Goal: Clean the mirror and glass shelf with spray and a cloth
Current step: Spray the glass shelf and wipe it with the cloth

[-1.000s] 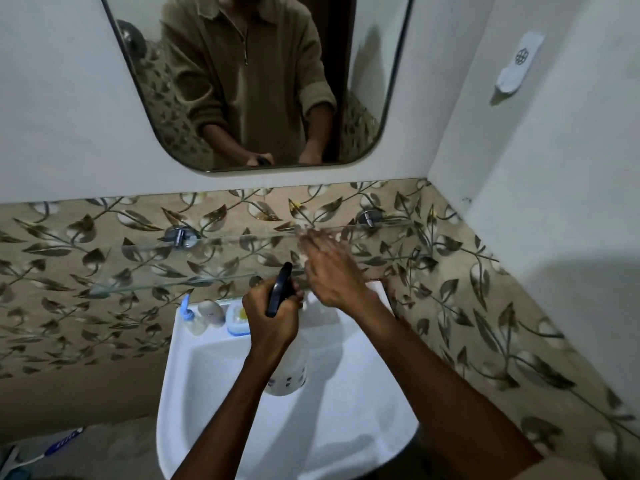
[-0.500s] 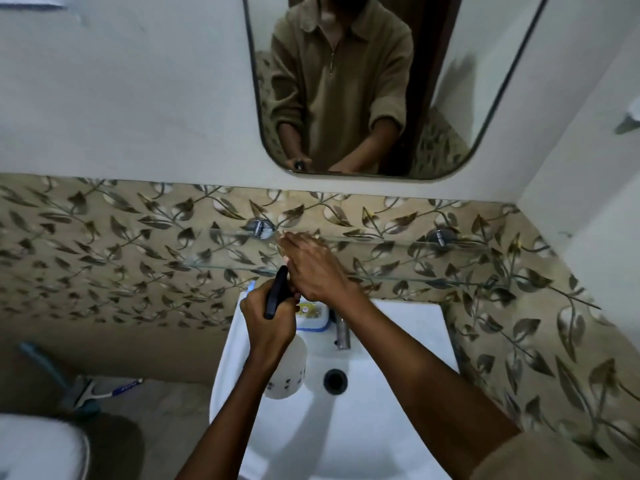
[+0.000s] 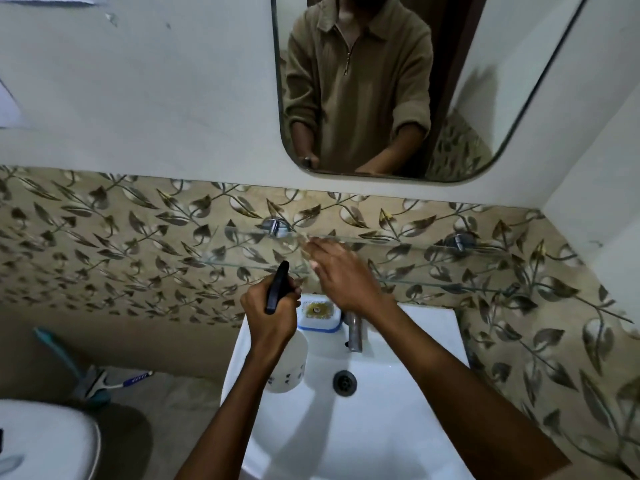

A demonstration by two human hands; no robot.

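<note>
The flat, open right hand [image 3: 341, 277] has slid leftward along the clear glass shelf [image 3: 433, 268], so wiping continues, though no cloth shows, while the left hand [image 3: 272, 315] grips the white spray bottle [image 3: 289, 362] below it.

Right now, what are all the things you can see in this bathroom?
rounded wall mirror: one, dark-edged, above the tiles.
clear glass shelf: one, see-through, on two metal brackets below the mirror.
white ceramic sink: one, white, under the shelf.
metal tap: one, grey, at the sink's back.
blue-rimmed soap dish: one, white and blue, beside the tap.
white spray bottle with black trigger: one, over the sink's left side.
teal-handled brush: one, on the floor, left.
left hand: grips the spray bottle.
right hand: fingers straight, on the shelf; no cloth visible.
</note>
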